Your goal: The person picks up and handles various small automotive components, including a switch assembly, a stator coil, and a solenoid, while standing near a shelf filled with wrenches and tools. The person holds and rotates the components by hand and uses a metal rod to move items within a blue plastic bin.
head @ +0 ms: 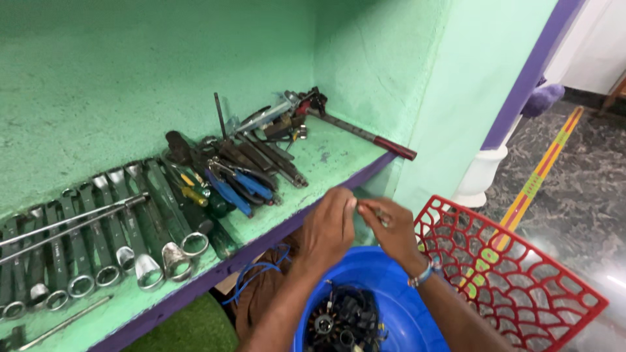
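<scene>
Two hands [329, 228] [394, 228] together above blue tub [391, 287].

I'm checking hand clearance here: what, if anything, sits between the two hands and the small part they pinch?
Nothing visible does. The left hand and right hand meet directly on the small part, above the blue tub.

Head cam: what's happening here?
A person's left hand and right hand are together, pinching a small thin metal piece over a blue plastic tub holding a black wired motor part. Beside them, a green shelf carries a row of steel ring spanners and blue-handled pliers.
</scene>
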